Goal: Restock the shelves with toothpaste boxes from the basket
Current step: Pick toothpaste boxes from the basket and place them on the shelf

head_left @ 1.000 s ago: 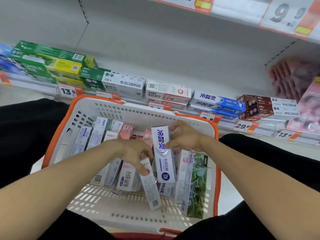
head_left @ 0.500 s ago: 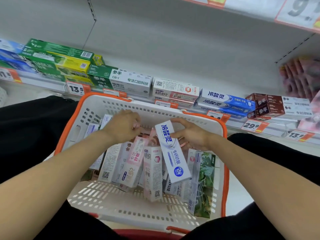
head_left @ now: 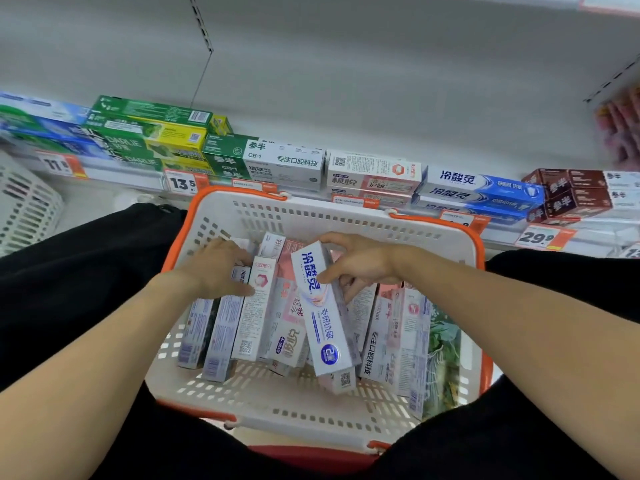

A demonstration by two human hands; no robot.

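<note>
A white basket with an orange rim sits between my knees and holds several toothpaste boxes standing on end. My right hand grips the top end of a white box with blue lettering, which leans over the others in the middle. My left hand lies on the tops of grey-white boxes at the basket's left side. Its thumb touches a white and pink box, and whether it grips anything is unclear. The shelf behind the basket carries rows of toothpaste boxes.
On the shelf lie green and yellow boxes, white-green boxes, white-pink boxes, blue boxes and brown boxes, above orange price tags. A second white basket stands far left. My black-trousered legs flank the basket.
My left hand has moved from the back middle of the basket to the boxes on its left side. My right hand keeps its hold on the blue-lettered box, which has shifted slightly.
</note>
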